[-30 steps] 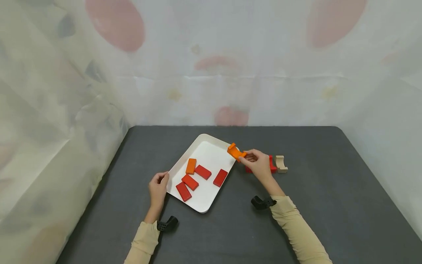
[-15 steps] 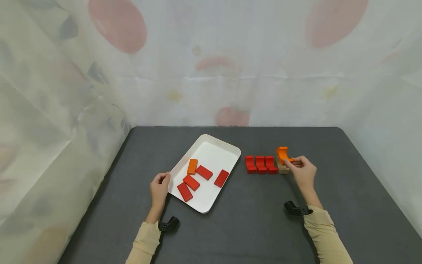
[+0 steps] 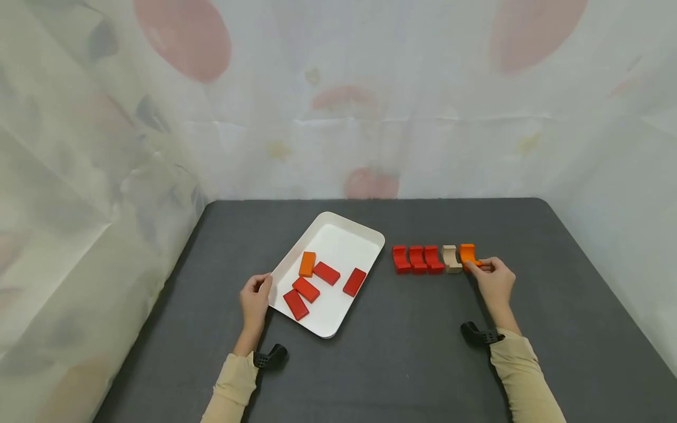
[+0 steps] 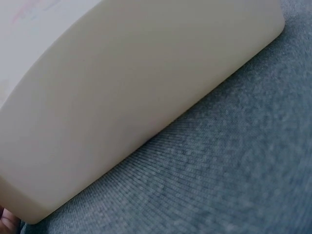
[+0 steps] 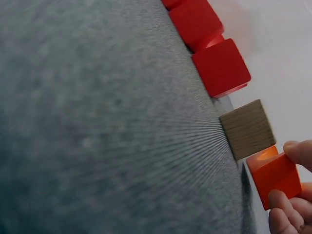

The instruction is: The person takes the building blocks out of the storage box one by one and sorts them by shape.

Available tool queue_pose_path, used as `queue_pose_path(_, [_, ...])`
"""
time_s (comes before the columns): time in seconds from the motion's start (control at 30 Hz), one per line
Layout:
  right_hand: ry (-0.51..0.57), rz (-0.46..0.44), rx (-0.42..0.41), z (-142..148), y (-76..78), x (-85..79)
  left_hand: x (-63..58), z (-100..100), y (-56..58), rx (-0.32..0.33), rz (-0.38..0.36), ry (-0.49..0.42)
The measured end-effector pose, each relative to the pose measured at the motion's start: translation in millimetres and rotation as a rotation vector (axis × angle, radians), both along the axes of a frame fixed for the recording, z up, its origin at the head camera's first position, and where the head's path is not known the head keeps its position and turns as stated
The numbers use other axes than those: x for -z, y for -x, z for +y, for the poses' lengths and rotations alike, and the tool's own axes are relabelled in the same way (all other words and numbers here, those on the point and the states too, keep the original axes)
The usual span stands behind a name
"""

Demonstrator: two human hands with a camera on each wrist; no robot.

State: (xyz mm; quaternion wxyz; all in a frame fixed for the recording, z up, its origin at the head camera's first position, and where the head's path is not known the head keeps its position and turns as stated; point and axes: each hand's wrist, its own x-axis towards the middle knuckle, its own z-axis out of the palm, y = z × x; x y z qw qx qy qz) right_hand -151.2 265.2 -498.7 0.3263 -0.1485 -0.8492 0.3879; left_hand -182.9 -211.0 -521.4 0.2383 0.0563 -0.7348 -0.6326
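Note:
At the right end of a row of curved blocks, my right hand [image 3: 496, 283] pinches an orange curved block [image 3: 467, 254] between thumb and fingers. The right wrist view shows that orange block [image 5: 277, 181] beside a plain wooden block [image 5: 247, 129]. In the head view, the wooden curved block [image 3: 449, 259] stands just left of the orange one. Left of it are red curved blocks [image 3: 416, 259], side by side. My left hand [image 3: 255, 299] grips the left corner of a white tray [image 3: 351, 228]. The tray's pale side wall [image 4: 131, 87] fills much of the left wrist view.
Inside the tray lie several red rectangular blocks [image 3: 326, 273] and one orange rectangular block [image 3: 307, 264]. The dark cloth-covered table [image 3: 396, 364] extends around everything. A patterned white curtain [image 3: 433, 141] hangs behind it.
My right hand has carried the orange curved block from over the tray's right corner, past the red blocks and the wooden block, down to the row's right end. The left hand has stayed at the tray.

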Motion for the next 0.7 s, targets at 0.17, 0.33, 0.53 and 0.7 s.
queue_pose_path(0.17, [-0.012,-0.082,-0.002,-1.9,1.8,3.0,-2.6,-1.6,-0.8,-0.009,-0.007,0.010])
queue_pose_path(0.33, [0.000,-0.140,-0.011,-1.6,0.0,4.0,-3.6,-1.0,-0.6,-0.002,-0.009,0.027])
queue_pose_path(0.53, [0.013,-0.096,-0.002,-5.5,1.2,-4.6,-4.3,0.8,-1.4,0.010,-0.011,0.013])
queue_pose_path(0.7, [-0.016,0.022,-0.047,-20.7,9.8,-23.3,-3.1,0.8,-2.1,0.001,-0.007,0.021])
